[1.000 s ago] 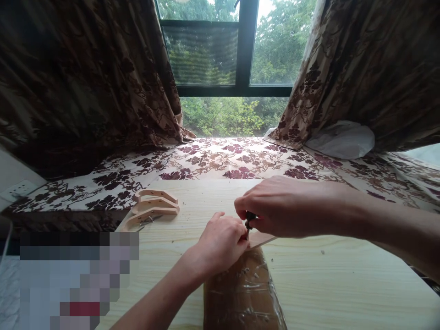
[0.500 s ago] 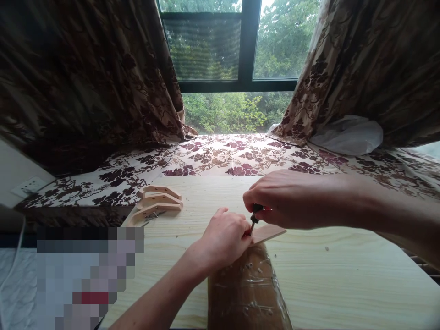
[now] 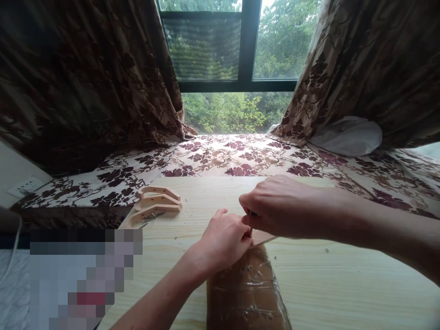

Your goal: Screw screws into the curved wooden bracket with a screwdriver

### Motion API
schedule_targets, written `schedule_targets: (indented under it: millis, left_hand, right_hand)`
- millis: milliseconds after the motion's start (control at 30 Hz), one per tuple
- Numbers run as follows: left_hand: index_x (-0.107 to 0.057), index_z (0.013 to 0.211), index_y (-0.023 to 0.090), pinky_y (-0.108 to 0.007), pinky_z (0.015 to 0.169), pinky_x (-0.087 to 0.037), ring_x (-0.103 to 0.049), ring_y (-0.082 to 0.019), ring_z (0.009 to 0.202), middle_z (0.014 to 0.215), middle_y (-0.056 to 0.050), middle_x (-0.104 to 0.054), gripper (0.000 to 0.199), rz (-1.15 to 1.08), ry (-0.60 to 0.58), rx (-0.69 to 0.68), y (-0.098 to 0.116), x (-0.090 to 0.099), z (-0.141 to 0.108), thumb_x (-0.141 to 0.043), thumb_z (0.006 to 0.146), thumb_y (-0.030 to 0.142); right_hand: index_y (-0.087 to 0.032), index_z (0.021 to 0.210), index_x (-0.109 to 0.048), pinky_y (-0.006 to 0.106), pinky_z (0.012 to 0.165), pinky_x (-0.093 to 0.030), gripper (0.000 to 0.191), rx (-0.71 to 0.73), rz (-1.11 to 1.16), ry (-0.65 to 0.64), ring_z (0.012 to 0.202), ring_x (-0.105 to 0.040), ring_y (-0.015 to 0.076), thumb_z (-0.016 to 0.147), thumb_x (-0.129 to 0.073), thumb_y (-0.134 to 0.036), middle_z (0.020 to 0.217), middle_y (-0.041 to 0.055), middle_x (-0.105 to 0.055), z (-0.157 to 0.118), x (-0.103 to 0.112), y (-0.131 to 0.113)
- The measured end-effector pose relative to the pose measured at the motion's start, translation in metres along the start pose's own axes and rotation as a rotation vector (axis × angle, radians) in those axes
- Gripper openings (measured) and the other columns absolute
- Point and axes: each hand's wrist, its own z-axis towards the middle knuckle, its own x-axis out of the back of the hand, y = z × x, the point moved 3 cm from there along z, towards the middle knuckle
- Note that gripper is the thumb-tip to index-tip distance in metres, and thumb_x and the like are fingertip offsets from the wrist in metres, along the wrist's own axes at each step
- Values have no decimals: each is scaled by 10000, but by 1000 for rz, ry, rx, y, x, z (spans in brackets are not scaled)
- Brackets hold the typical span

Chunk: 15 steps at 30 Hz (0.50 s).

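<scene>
My right hand [image 3: 280, 208] is wrapped round the dark handle of a screwdriver [image 3: 253, 213], most of it hidden by the fingers. Its metal shaft points down at a flat, pale wooden piece [image 3: 264, 237]. My left hand [image 3: 225, 238] presses that piece down at its left end, fingers closed beside the screwdriver's tip. Under the wooden piece lies a brown cardboard box [image 3: 245, 291] wrapped in clear tape, with small bits on top. The fingers cover the exact spot where the tip meets the wood.
Several bent wooden pieces [image 3: 161, 200] with holes lie at the table's left, with loose screws [image 3: 150, 220] beside them. The pale wooden table [image 3: 343, 284] adjoins a ledge covered in flowered cloth [image 3: 220, 156]. A white plastic bag [image 3: 350, 135] rests at the back right.
My right hand has turned and come slightly lower and left, now covering more of the screwdriver and the wooden piece. The left hand stays nearly where it was.
</scene>
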Motion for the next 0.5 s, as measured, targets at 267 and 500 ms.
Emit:
schedule_targets:
  millis: [267, 500]
  left_hand:
    - [-666, 680, 207, -363, 857, -405, -617, -181, 787, 782, -6, -705, 228, -18, -30, -21, 1, 0, -1, -532, 857, 260]
    - [-641, 668, 209, -391, 883, -381, -600, -186, 801, 787, 6, -695, 193, -3, -26, -32, -1, -2, 0, -529, 824, 196]
  right_hand:
    - [-147, 713, -643, 264, 472, -211, 145, 119, 52, -87, 481, -373, 91, 782, -522, -108, 616, 22, -594, -7, 2, -1]
    - [-148, 731, -651, 271, 454, -197, 186, 20, 23, -90, 458, -322, 100, 823, -509, -226, 576, 25, -567, -7, 1, 4]
